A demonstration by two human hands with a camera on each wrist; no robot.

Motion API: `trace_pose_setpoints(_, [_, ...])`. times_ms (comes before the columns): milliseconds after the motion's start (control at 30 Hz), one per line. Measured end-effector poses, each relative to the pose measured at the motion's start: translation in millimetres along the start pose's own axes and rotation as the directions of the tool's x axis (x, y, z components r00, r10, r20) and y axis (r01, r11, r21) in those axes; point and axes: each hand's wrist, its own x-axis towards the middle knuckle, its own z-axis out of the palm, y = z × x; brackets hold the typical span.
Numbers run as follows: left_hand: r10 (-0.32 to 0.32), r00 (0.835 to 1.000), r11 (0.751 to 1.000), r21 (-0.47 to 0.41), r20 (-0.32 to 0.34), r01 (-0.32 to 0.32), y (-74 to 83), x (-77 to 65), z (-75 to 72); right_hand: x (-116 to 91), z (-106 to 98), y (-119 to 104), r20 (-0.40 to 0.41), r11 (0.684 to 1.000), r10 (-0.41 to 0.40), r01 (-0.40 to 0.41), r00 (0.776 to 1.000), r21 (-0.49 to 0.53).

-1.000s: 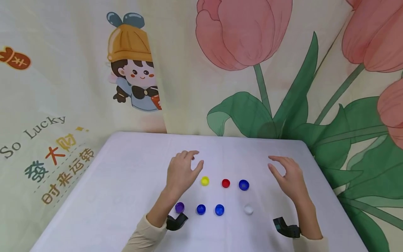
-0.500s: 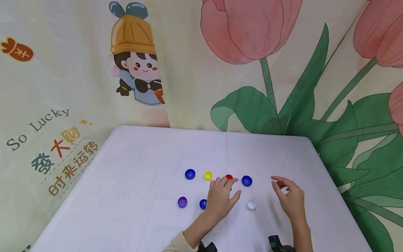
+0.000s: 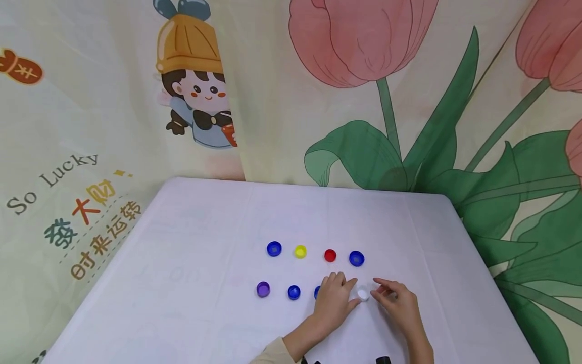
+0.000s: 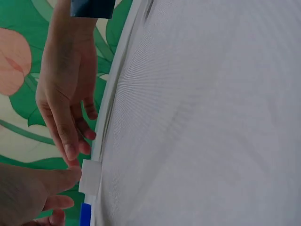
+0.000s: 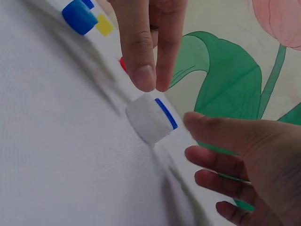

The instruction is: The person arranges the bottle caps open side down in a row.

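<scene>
A small white bottle cap [image 3: 362, 293] stands on the table between my two hands. My left hand [image 3: 334, 299] is at its left, thumb and forefinger spread toward it. At its right, my right hand [image 3: 401, 306] has its thumb and forefinger a little apart. In the right wrist view, gaps show between the white cap [image 5: 146, 120] and the right fingers, and the left thumb hangs just above it. Whether the left thumb touches the cap cannot be told. The left hand partly covers a blue cap [image 3: 317, 291]. Neither hand grips anything.
Behind stand a blue cap [image 3: 274, 248], a yellow cap [image 3: 300, 252], a red cap [image 3: 330, 256] and another blue cap [image 3: 356, 259]. A purple cap [image 3: 263, 289] and a small blue cap [image 3: 294, 292] lie left of my hands. The white-covered table [image 3: 195, 227] meets a printed curtain.
My left hand has moved right and toward me, from the far blue cap at the left to the white cap. My right hand has come down and left to that cap's other side.
</scene>
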Motion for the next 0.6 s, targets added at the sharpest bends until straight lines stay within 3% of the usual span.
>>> trace_pose_setpoints(200, [0.017, 0.999, 1.000, 0.018, 0.032, -0.018, 0.6, 2.1, 6.1, -0.6, 6.8, 5.4, 0.122, 0.998, 0.053, -0.056, 0.991, 0.019])
trace_pose_setpoints(467, [0.038, 0.999, 0.998, 0.043, -0.012, -0.038, -0.1, 4.2, 11.1, -2.1, 8.5, 7.0, 0.113, 0.997, -0.045, 0.037, 0.993, 0.067])
trace_pose_setpoints(600, [0.053, 0.998, 0.998, 0.039, -0.016, -0.053, -1.8, 4.7, 11.1, -2.5, 8.6, 7.7, 0.117, 0.996, -0.055, 0.046, 0.992, 0.074])
